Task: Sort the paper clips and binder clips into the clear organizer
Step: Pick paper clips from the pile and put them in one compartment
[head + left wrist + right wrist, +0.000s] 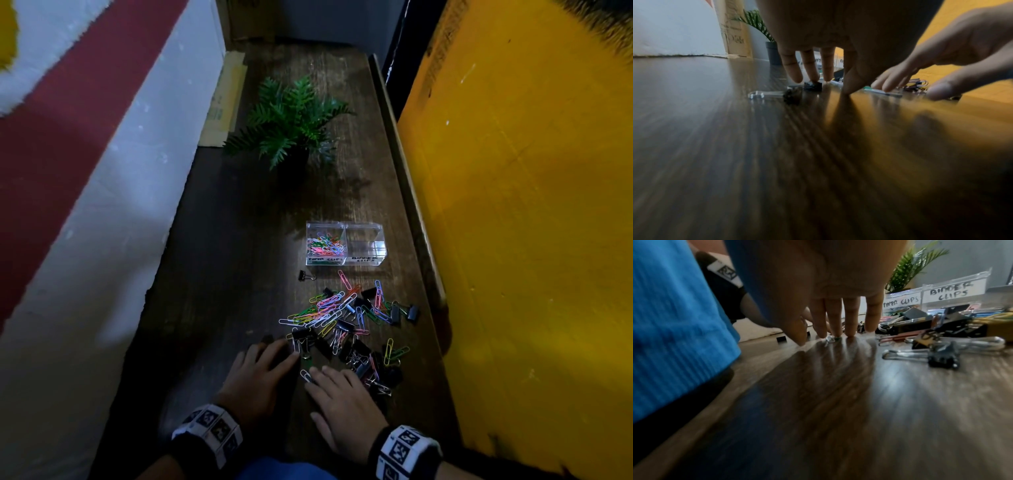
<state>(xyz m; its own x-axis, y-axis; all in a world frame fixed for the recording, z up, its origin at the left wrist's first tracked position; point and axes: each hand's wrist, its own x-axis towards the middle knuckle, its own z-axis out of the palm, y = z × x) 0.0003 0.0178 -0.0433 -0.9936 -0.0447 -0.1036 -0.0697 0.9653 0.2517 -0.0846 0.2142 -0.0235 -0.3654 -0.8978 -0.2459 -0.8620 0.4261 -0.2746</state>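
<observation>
The clear organizer [346, 244] stands on the dark wooden table [222, 274]. Its left compartment, labelled PAPER CLIPS [901, 301], holds several coloured paper clips [325, 245]. The right one, labelled BINDER CLIPS [951, 291], looks empty. A mixed pile of coloured paper clips and black binder clips [346, 325] lies in front of it. My left hand [270, 359] lies flat with straight fingers at the pile's near left edge, fingertips by a black binder clip [812, 86]. My right hand [329, 380] lies flat beside it, fingertips pressing on a white paper clip [306, 375] [830, 339].
A lone binder clip [306, 275] sits left of the organizer's front. A potted fern [291, 120] stands farther back. A yellow wall [513, 205] and a raised table edge [404, 192] bound the right; a white panel [120, 188] and cardboard [222, 102] bound the left.
</observation>
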